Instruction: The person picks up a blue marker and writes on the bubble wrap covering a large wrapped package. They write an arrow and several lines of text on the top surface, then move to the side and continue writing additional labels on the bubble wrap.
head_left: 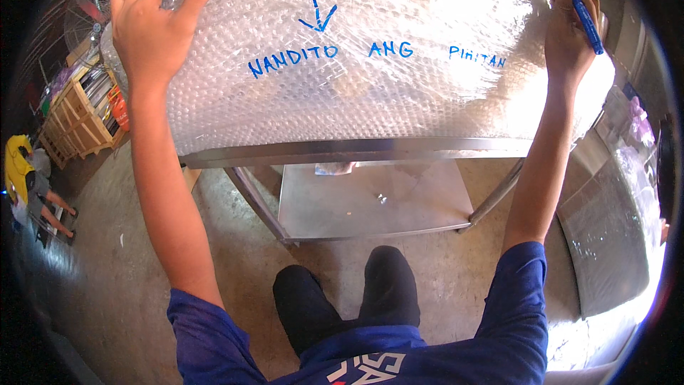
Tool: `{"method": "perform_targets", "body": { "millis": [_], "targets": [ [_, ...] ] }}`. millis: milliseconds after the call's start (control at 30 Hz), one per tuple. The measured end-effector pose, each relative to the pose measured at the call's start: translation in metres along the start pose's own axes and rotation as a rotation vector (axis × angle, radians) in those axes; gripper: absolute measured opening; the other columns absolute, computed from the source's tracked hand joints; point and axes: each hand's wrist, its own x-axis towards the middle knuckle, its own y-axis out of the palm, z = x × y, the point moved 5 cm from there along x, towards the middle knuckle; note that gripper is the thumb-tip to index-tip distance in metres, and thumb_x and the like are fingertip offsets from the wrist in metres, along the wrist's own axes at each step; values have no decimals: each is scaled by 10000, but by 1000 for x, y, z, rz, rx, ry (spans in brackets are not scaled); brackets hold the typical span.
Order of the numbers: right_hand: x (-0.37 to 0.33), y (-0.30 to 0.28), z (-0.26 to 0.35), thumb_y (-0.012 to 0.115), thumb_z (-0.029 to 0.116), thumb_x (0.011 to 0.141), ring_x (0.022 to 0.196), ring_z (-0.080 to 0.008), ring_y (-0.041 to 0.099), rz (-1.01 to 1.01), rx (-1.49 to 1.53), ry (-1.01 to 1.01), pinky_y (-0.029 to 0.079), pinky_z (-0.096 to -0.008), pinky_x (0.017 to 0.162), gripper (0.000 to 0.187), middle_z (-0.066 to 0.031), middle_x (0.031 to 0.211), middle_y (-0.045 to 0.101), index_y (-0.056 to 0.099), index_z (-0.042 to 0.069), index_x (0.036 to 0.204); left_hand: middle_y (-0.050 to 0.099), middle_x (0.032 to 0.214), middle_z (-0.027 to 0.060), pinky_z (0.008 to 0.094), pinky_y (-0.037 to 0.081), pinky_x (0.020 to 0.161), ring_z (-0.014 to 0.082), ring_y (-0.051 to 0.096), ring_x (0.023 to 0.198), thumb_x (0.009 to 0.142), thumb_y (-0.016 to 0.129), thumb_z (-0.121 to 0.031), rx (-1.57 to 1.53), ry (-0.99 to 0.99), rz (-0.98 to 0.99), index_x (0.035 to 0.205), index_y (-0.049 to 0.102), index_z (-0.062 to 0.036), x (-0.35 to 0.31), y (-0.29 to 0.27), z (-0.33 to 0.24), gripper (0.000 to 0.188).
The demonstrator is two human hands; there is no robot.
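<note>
A large package in clear bubble wrap (342, 100) fills the far middle, lying on a metal table (370, 148). Blue handwriting and a downward arrow mark its upper face. My left hand (153, 21) grips the wrap at the far left corner, its thumb on top and its fingers bent at the edge; some fingertips are cut off by the picture's border. At the far right edge is my right hand (566, 36), with a blue marker (578, 11) held between its fingers, lying along the back of the hand. The right fingertips are partly hidden.
Below the tabletop is a metal lower shelf (370, 203) with small scraps on it. A wooden crate (80, 115) and a fan (96, 25) stand at left. A person in yellow (20, 164) is farther left. At right stands a plastic-wrapped panel (609, 235).
</note>
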Motion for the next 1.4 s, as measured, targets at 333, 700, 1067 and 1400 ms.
{"method": "perform_targets", "body": {
  "millis": [333, 700, 1067, 1400],
  "targets": [
    [1, -2, 7, 667, 177, 1018, 1015, -267, 760, 13, -158, -97, 613, -332, 852, 251, -144, 1080, 719, 704, -20, 1169, 686, 1119, 27, 387, 434, 997, 255, 565, 1085, 910, 698, -526, -20, 13, 3, 1179, 784, -241, 1, 1, 2, 401],
    [-2, 1, 9, 653, 180, 1026, 1036, -255, 752, 27, -65, -132, 609, -316, 889, 265, -137, 1103, 705, 695, -23, 1190, 680, 1122, 20, 384, 439, 987, 251, 560, 1078, 899, 694, -565, -12, -6, 1, 1178, 785, -247, -2, 3, 3, 432],
    [-1, 2, 10, 665, 125, 1011, 1054, -268, 742, 50, -34, -137, 606, -349, 913, 245, -147, 1121, 697, 683, -49, 1184, 683, 1099, 20, 392, 447, 974, 250, 562, 1074, 882, 703, -578, -16, -12, -8, 1154, 791, -239, -2, 1, -2, 443],
    [-6, 3, 4, 658, 139, 1023, 1044, -226, 738, 4, -61, 65, 567, -282, 918, 294, -154, 1175, 725, 648, -49, 1250, 683, 1069, -3, 392, 454, 975, 234, 566, 1093, 861, 714, -595, -42, -49, -22, 1139, 794, -226, -1, 0, -6, 470]
  ]
}}
